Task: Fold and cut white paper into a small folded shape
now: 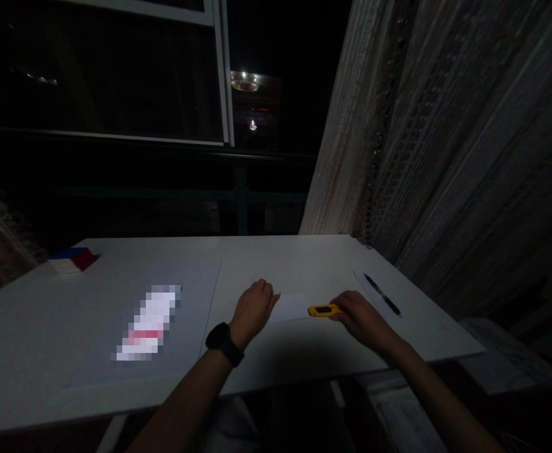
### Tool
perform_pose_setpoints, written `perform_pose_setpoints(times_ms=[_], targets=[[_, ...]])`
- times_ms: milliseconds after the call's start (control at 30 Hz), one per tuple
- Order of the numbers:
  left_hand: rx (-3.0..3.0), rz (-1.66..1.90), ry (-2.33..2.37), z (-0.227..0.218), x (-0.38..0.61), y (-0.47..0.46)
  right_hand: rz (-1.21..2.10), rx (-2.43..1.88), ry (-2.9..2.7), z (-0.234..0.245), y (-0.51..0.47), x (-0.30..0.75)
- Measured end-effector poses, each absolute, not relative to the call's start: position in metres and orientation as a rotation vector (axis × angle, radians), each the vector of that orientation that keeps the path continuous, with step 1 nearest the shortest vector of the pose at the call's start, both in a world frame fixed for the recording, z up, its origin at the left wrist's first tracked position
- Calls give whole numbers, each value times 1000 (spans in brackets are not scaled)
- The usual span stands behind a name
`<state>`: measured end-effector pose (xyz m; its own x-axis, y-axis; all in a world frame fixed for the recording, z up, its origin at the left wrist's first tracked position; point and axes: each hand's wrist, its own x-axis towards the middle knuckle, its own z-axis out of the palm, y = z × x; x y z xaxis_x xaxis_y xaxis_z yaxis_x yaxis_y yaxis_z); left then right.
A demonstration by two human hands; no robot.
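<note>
My left hand [255, 309], with a black watch [224, 343] on its wrist, rests on the white table [304, 258] with its fingers curled and pressing the left edge of a small white paper [291, 307]. My right hand [358, 316] grips a yellow utility knife [322, 310], whose tip lies at the paper's right edge.
A black pen [382, 294] lies on a sheet at the table's right side. A large grey sheet [195, 296] with a blurred object on it covers the left middle. A coloured cube [72, 259] sits at the far left corner. A curtain [446, 138] hangs right; a dark window is behind.
</note>
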<state>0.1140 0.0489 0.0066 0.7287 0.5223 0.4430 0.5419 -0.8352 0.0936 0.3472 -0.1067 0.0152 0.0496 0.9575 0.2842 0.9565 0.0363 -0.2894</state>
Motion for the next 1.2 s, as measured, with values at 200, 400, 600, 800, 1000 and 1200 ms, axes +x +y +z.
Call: perform_pose_setpoints(times_ms=[200, 400, 600, 800, 1000, 1200], targets=[[-2813, -740, -937, 11, 114, 45, 73, -1944, -1907, 16, -108, 349], [-3010, -882, -606, 20, 114, 33, 119, -1968, -1909, 18, -106, 346], [-3067, -758, -560, 9, 117, 34, 109, -1999, -1901, 19, -106, 350], [-3120, -714, -462, 10, 117, 36, 79, -2048, -1848, 15, -105, 359], [-3109, -713, -472, 10, 117, 32, -4, -2114, -1787, 15, -102, 356], [-3078, -700, -515, 13, 118, 30, -48, -2128, -1756, 17, -99, 348]])
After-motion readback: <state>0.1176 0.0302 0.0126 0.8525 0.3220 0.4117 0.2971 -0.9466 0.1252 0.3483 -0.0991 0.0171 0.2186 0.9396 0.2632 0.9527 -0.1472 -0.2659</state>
